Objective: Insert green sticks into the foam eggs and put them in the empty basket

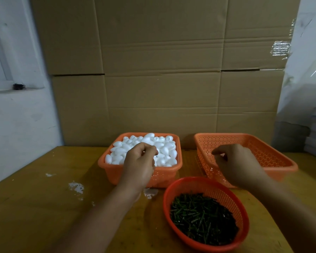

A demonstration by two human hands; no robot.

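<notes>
Head camera looks down on a yellow-brown table (35, 207), where we see three containers. At the far left stands an orange rectangular basket (164, 175) heaped with white foam eggs (164, 148). To its right, near but apart, sits a second orange basket (274, 157), perforated and tilted, its inside bare. Nearer to us, between and in front of the two, is a round red basket (204, 185) holding a mass of short green sticks (202, 218).

Our left hand (139, 165) hovers over the near edge of the egg basket, fingers curled with the thumb and forefinger brought together; a small pale glint shows between them, but we cannot tell whether it is a held egg or one lying below. Our right hand (235, 165) is over the near left corner of the bare basket, fingers curled downward; whether it holds anything we cannot tell.

White smears (77, 188) mark the tabletop at left. Behind the baskets rises a wall of brown cardboard (162, 70).
</notes>
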